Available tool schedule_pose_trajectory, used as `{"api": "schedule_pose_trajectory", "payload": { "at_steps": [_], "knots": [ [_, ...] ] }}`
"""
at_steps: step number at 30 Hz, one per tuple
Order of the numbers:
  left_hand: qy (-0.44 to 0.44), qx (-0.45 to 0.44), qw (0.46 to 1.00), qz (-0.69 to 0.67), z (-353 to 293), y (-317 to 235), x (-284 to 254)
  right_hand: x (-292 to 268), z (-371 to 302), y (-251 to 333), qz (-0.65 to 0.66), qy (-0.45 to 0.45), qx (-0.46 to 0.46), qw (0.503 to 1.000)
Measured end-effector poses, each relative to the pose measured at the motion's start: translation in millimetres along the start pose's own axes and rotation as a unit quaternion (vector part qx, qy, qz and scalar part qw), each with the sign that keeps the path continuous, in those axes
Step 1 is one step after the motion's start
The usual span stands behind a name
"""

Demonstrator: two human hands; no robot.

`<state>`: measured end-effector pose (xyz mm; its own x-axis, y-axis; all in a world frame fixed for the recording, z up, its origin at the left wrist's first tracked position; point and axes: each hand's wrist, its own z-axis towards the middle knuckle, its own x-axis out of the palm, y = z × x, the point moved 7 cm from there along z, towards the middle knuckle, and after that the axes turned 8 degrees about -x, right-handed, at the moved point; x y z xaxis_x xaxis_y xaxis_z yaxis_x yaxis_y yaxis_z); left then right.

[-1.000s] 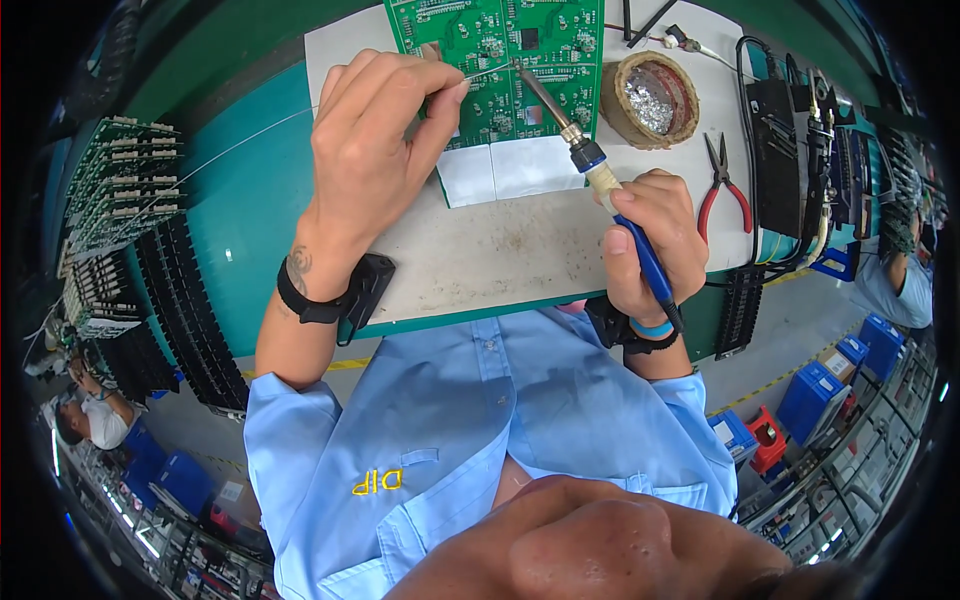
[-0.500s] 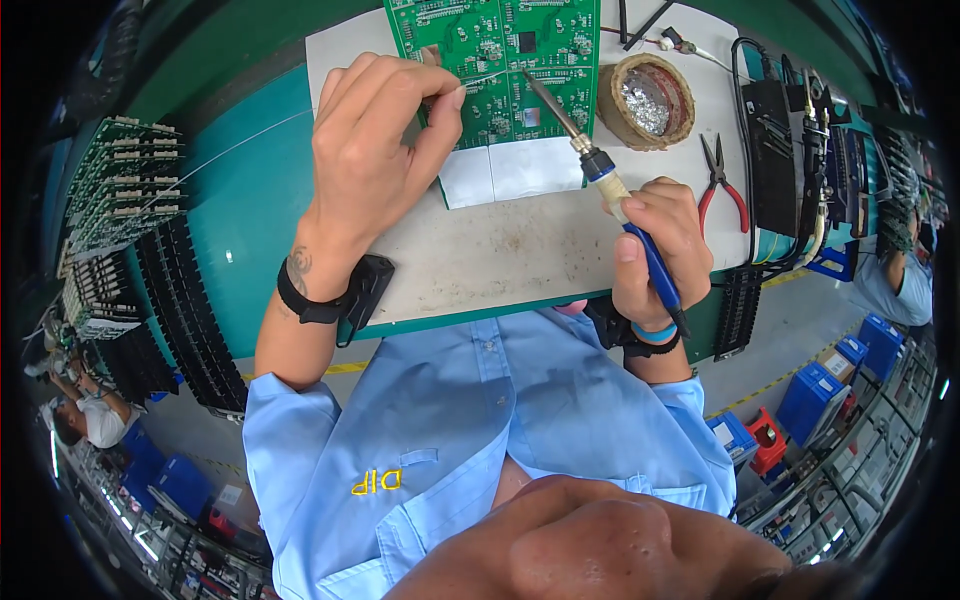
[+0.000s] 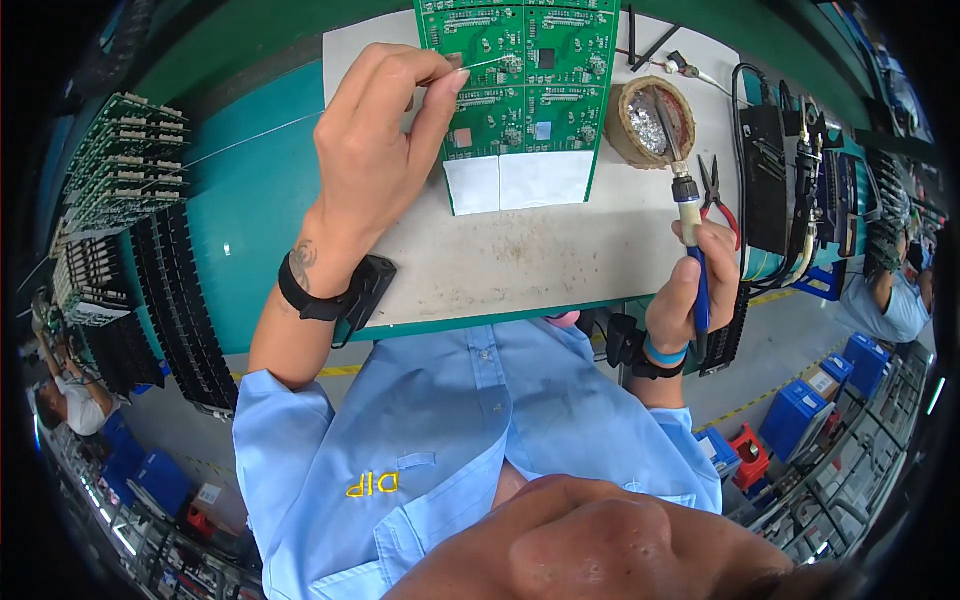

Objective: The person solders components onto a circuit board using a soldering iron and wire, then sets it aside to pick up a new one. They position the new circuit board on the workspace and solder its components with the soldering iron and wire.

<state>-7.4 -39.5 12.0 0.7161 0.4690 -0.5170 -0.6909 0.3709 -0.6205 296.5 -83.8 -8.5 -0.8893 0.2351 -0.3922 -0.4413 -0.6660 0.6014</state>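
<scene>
Between the thumb and forefinger of my left hand is a thin strand of solder wire. Its end reaches over a green circuit board panel, and the rest trails away to the left. My right hand is closed round the blue handle of a soldering iron. The iron's tip is inside a round brown pot holding shiny silvery metal bits, right of the panel. White strips cover the panel's near end.
Red-handled pliers lie beside the pot, partly behind the iron. A black stand with cables stands at the right. Stacked circuit boards and black ribbed racks occupy the left. Other people work farther off on both sides.
My right hand has drawn the soldering iron off the board and rightward, bringing its tip into the pot. The left hand keeps pinching the solder wire above the panel.
</scene>
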Motion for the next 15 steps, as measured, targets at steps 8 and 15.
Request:
{"api": "schedule_pose_trajectory", "payload": {
  "at_steps": [8,15],
  "knots": [
    [-0.017,-0.009,1.0,0.009,1.1,2.5,-2.3,36.8,38.8,28.1,0.091,0.076,-0.125,0.985],
    [-0.008,0.023,1.0,0.001,-0.6,2.0,-2.5,48.6,41.1,25.4,0.097,0.053,-0.107,0.988]
  ]
}}
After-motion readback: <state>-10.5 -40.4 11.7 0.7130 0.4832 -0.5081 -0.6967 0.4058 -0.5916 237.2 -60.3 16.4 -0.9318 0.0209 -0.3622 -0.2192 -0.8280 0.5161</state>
